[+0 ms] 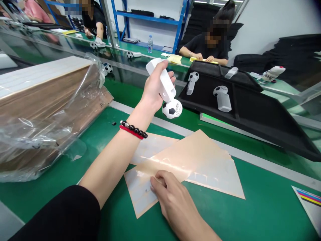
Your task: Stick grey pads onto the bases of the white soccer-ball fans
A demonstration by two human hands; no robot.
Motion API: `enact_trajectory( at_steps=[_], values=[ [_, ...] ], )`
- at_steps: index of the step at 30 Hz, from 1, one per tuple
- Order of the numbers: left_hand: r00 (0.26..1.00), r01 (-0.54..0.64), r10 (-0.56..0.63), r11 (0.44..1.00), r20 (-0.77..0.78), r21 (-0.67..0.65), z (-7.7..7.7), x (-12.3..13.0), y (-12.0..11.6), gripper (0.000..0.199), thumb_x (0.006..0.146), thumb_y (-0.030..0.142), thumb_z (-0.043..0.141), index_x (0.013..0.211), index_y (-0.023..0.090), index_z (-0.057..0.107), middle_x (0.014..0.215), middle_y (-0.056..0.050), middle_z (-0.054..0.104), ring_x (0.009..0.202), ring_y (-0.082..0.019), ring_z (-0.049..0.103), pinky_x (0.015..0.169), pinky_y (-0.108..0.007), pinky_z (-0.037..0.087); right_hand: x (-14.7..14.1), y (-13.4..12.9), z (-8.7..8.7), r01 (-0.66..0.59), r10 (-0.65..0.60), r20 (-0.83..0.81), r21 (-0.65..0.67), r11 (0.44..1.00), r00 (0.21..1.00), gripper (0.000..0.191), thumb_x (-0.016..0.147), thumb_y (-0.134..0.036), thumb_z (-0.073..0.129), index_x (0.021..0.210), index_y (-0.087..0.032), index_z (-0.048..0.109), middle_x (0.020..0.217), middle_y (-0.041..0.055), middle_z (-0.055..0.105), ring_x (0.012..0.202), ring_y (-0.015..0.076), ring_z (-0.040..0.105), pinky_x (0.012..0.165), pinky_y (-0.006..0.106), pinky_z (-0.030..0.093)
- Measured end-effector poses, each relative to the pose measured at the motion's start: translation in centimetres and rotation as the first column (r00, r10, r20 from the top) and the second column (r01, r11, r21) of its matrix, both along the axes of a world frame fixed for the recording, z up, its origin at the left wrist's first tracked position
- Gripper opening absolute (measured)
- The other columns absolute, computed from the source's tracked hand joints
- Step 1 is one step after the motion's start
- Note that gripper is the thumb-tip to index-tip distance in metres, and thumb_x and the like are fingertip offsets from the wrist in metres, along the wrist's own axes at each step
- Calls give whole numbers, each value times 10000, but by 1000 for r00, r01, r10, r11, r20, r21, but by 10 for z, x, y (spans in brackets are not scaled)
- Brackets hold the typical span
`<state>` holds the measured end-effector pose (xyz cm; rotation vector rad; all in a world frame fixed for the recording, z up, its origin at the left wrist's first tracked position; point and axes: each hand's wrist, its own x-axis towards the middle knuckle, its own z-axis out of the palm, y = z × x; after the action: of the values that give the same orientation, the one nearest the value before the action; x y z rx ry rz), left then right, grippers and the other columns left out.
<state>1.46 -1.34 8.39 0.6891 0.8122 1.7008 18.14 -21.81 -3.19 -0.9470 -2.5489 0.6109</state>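
Observation:
My left hand (155, 85) is raised over the bench, its fingers wrapped round the white handle of a small handheld fan (167, 87). The fan's round head hangs downward and has a black-and-white football pattern. My right hand (173, 195) rests on several glossy, peach-edged film sheets (200, 152), which overlap on the green bench. Its thumb and fingers are curled together over the front sheet, near a small dark mark. Whatever lies between those fingertips, if anything, is hidden.
Left stands a plastic-wrapped cardboard stack (47, 87). Black trays (260, 113) with several fans overhang the conveyor at right. A printed sheet (308, 204) lies at the right edge. Co-workers sit across the line, near a water bottle (149, 44) and a white-and-red bottle (272, 73).

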Motion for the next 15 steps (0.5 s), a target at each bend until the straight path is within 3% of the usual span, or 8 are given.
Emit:
enact_trajectory(
  at_steps=[4,7,10,12,15],
  values=[
    [993,-87,91,995,-80,48,12,10,-7,277,922,424,566,1085,203,533,891,-22,574,948,-183,661,751,-245,514,0,2,8,23,-27,-46,-95,995,999,190,930,-68,462,975,-157,625,974,102,641,857,235,650,690,333,545],
    [981,-165,168,986,-97,38,19,14,-10,155,939,340,538,980,197,493,826,-10,490,825,-138,633,672,-215,473,3,6,27,45,-71,-61,-349,936,996,154,871,-59,570,919,-205,583,997,35,645,931,198,642,789,312,539],
    [976,-184,188,982,-107,47,24,16,-12,149,922,282,574,889,209,448,836,-12,494,739,-122,583,582,-220,436,10,11,46,53,-115,-49,-667,743,992,141,850,-107,619,891,-235,574,1132,7,629,999,192,629,890,352,505],
    [978,-159,167,985,-123,73,26,18,-14,150,924,276,589,885,219,456,868,-17,532,755,-127,583,572,-225,438,15,17,55,30,-108,-46,-791,612,993,90,853,-182,636,903,-245,597,1195,19,621,1022,210,628,913,385,493],
    [980,-91,119,981,-161,171,30,24,-20,157,910,268,628,874,221,483,912,-17,584,806,-133,604,606,-224,474,23,31,63,-145,-93,-187,-927,347,978,171,822,-323,697,952,-236,628,1162,63,650,1066,245,622,899,396,504]
  ],
)
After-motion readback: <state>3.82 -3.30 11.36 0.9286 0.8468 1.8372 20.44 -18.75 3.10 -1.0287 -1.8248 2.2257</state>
